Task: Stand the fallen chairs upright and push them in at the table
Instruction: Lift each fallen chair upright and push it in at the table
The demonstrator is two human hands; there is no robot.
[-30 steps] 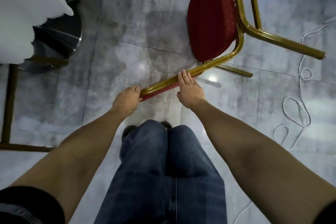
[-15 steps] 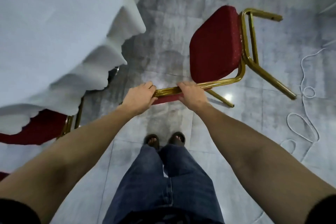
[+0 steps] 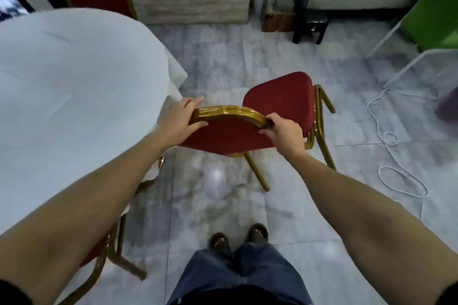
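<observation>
Standing on shiny grey marble floor [image 3: 223,62], white-clothed table [image 3: 74,86] at left. Both hands, left hand [image 3: 179,119] and right hand [image 3: 285,132], have fingers clamped round the red chair [image 3: 280,104] back.

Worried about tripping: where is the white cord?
The white cord lies looped on the floor at the right of the head view, beyond the red chair.
</observation>
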